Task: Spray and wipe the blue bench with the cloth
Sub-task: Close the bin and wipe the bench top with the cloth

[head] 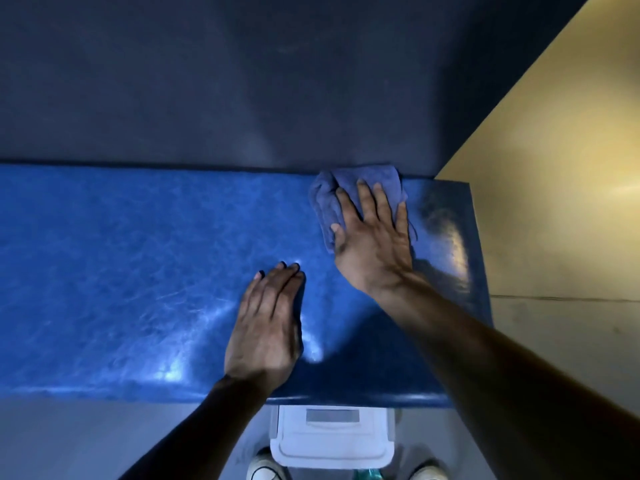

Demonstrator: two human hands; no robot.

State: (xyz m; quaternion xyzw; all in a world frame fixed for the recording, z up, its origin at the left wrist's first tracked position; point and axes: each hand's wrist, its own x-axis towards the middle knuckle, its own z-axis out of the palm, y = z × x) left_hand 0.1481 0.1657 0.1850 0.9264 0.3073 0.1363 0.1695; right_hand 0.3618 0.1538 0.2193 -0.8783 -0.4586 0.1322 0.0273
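Note:
A shiny blue padded bench [121, 271] runs across the view from the left edge to near the right. At its far right edge lies a crumpled blue-purple cloth [349, 181]. My right hand [374, 237] presses flat on that cloth with straight, spread fingers. My left hand [266, 323] rests flat on the bench top nearer to me, fingers straight and together, holding nothing. No spray bottle shows on the bench.
A dark blue wall [242, 81] rises behind the bench. A yellow-tan wall [554, 150] stands at the right end. Below the bench's front edge sits a white plastic container [332, 441], with my white shoes [263, 469] on the grey floor.

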